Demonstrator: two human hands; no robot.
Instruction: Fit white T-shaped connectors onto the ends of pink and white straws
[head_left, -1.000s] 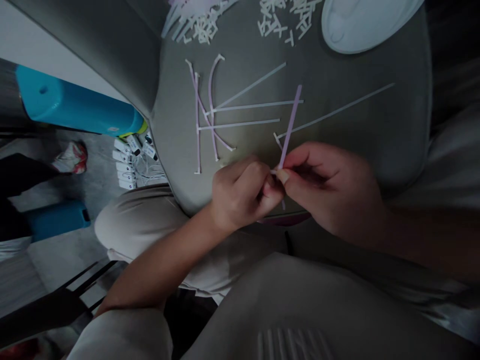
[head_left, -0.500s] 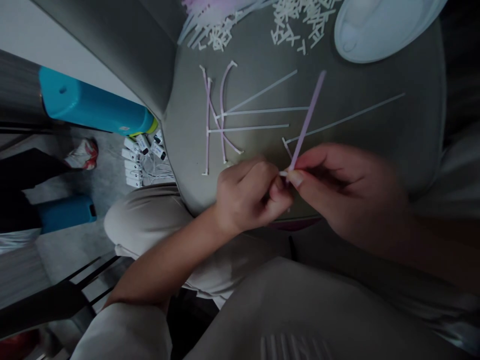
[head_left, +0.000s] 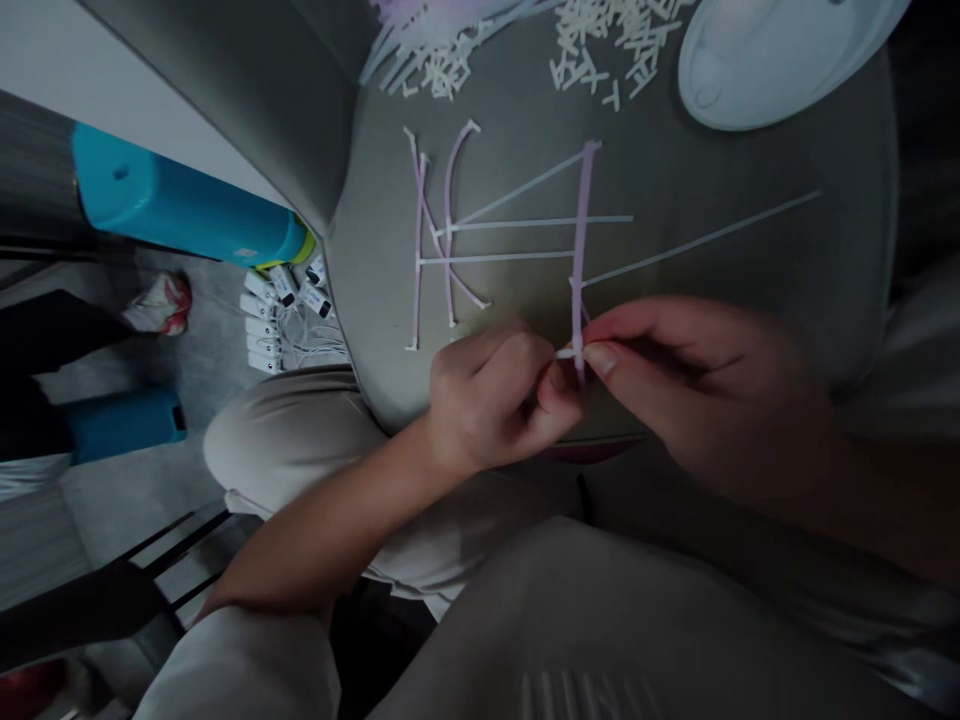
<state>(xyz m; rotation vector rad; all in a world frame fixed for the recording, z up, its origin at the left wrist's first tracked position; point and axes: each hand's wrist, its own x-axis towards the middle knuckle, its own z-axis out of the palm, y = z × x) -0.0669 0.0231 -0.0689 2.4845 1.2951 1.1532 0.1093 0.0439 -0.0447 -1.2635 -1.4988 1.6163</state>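
My left hand [head_left: 491, 400] is curled into a fist, with a small white connector [head_left: 565, 354] poking out between its thumb and forefinger. Close by on the right, my right hand [head_left: 697, 380] pinches a pink plastic tube [head_left: 581, 225] near its lower end, where it meets the connector. The tube points away from me, over the seat. Whatever else lies inside the left fist is hidden. Below the tube's upper part lie assembled pink tubes [head_left: 418, 260] with white end pieces and pale tubes [head_left: 517, 257] joined to them; another pale tube [head_left: 705, 236] lies at the right.
The work lies on a grey chair seat [head_left: 810, 290]. Along its far side are a heap of white connectors [head_left: 577, 70], a bundle of pale and pink tubes [head_left: 397, 45] and a white plastic dish [head_left: 742, 110]. A blue case [head_left: 187, 200] and white cabled devices [head_left: 262, 330] are on the left.
The pink tube has swung from leaning right to nearly upright in view, and its lower end now shows crossing beside the white connector. Both hands stay close together, almost where they were.
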